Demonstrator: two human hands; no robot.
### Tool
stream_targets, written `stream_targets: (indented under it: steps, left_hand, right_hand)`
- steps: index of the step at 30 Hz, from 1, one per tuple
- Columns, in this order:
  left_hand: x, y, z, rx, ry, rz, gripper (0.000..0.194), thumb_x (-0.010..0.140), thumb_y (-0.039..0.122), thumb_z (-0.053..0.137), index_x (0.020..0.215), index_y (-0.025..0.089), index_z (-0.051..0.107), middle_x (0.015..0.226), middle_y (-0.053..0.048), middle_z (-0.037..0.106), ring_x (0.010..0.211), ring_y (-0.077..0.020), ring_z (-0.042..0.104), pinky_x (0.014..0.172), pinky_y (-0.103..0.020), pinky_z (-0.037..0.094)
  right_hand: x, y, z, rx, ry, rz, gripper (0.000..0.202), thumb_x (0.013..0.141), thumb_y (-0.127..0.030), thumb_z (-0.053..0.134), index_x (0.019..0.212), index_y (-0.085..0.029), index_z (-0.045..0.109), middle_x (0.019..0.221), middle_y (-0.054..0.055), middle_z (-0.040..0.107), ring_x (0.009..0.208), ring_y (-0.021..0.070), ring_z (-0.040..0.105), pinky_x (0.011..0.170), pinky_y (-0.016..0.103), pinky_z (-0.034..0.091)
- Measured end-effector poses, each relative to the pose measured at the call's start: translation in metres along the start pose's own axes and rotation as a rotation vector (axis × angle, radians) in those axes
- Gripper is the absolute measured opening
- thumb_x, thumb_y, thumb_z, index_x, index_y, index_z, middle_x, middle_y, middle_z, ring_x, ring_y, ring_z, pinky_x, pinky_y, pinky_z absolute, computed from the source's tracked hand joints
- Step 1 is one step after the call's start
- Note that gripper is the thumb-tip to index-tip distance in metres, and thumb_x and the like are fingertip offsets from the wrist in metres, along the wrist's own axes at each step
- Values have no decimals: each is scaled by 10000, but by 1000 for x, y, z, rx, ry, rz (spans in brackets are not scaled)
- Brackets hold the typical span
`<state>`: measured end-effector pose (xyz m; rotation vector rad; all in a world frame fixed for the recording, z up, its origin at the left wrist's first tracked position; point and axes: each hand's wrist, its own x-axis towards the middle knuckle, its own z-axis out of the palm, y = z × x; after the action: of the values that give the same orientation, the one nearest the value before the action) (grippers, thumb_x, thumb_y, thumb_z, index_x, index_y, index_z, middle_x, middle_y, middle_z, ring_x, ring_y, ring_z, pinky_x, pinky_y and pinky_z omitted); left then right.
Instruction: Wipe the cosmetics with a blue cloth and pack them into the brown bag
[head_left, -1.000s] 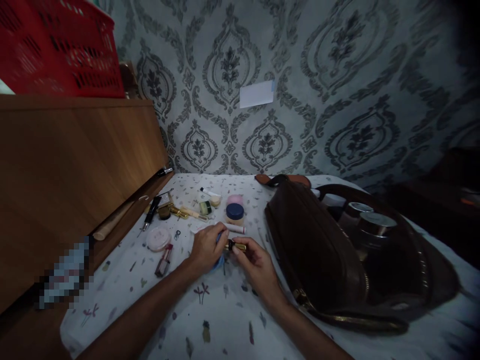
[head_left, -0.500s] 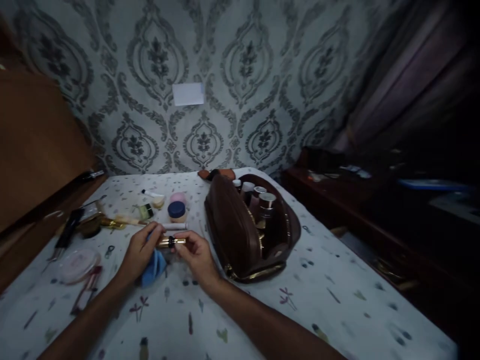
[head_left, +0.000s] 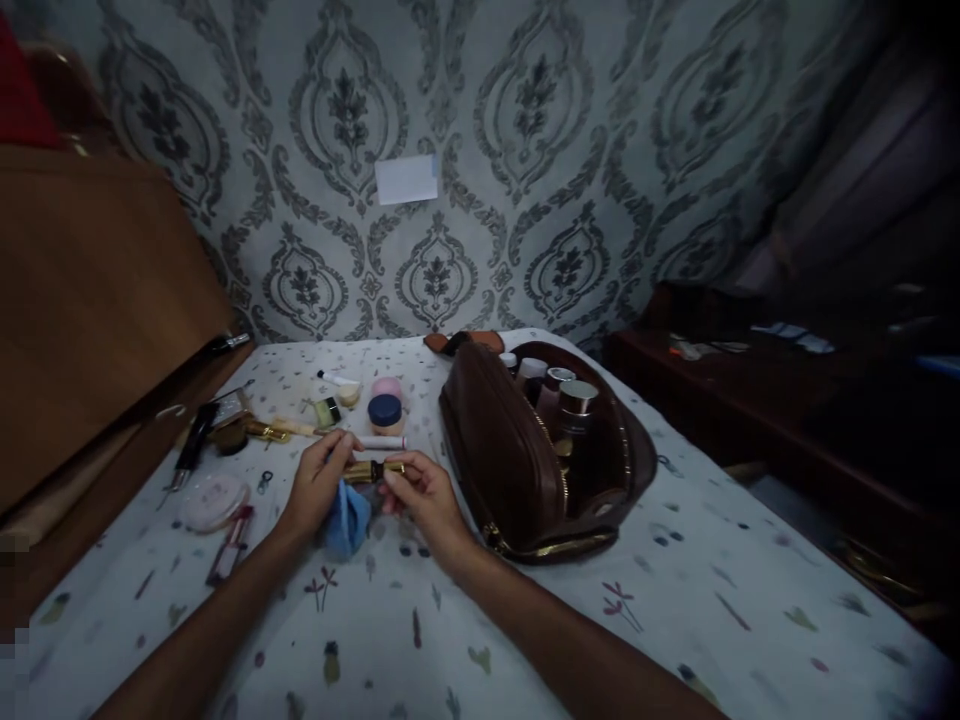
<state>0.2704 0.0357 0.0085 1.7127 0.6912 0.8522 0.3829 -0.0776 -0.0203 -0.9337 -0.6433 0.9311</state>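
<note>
Between both hands is a gold tube with a black middle band (head_left: 367,471). My left hand (head_left: 319,485) grips its left end, with a blue cloth (head_left: 347,520) hanging under the fingers. The right end is pinched by my right hand (head_left: 431,498). Just beyond the fingers lies a white tube (head_left: 382,443). A brown bag (head_left: 499,440) stands open to the right of my right hand, with several bottles (head_left: 577,398) upright inside it.
Behind the hands are a blue-lidded jar (head_left: 385,411), a pink jar (head_left: 388,388) and a small green item (head_left: 327,411). At left lie a round pink compact (head_left: 215,500), a pink tube (head_left: 231,545) and a black tube (head_left: 195,445). A wooden panel (head_left: 105,320) rises at far left.
The view has turned left, so everything appears further right. Both hands still hold the gold tube, and the blue cloth still hangs under my left hand.
</note>
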Motion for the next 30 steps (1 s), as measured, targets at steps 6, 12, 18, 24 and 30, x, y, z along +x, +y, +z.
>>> stream_targets:
  steps: [6, 12, 18, 24, 30]
  left_hand:
    - [-5, 11, 2, -260, 32, -134, 449, 752, 605, 673, 786, 165, 589, 620, 59, 469, 488, -86, 482, 453, -192, 408]
    - [-7, 20, 0, -386, 66, -274, 500, 606, 598, 793, 754, 168, 584, 572, 58, 536, 468, -113, 537, 446, -210, 458]
    - [-1, 16, 0, -430, 39, -386, 515, 549, 574, 816, 770, 171, 584, 554, 32, 612, 457, -147, 577, 441, -220, 464]
    - [-9, 27, 6, -367, 73, -389, 495, 560, 579, 793, 757, 174, 585, 556, 31, 618, 446, -132, 546, 419, -203, 416]
    - [-12, 26, 10, -389, 59, -347, 524, 549, 576, 819, 803, 175, 598, 630, 37, 627, 486, -136, 566, 468, -226, 454]
  right_hand:
    - [-2, -3, 2, 136, -44, 67, 376, 663, -413, 839, 885, -180, 643, 667, -22, 693, 508, 81, 591, 475, 182, 377]
    - [-5, -5, 7, 187, -44, 104, 463, 583, -451, 884, 860, -169, 642, 673, -7, 713, 501, 89, 614, 464, 179, 378]
    - [-6, -7, 9, 148, -27, 107, 510, 551, -536, 871, 797, -165, 623, 624, -20, 695, 462, 86, 600, 449, 181, 382]
    - [-4, -4, 5, 113, 15, 84, 508, 571, -577, 840, 738, -162, 599, 584, -24, 676, 410, 77, 562, 413, 183, 357]
    - [-1, -2, 2, 186, 41, 67, 509, 559, -520, 868, 830, -160, 631, 626, -8, 701, 459, 95, 602, 419, 179, 361]
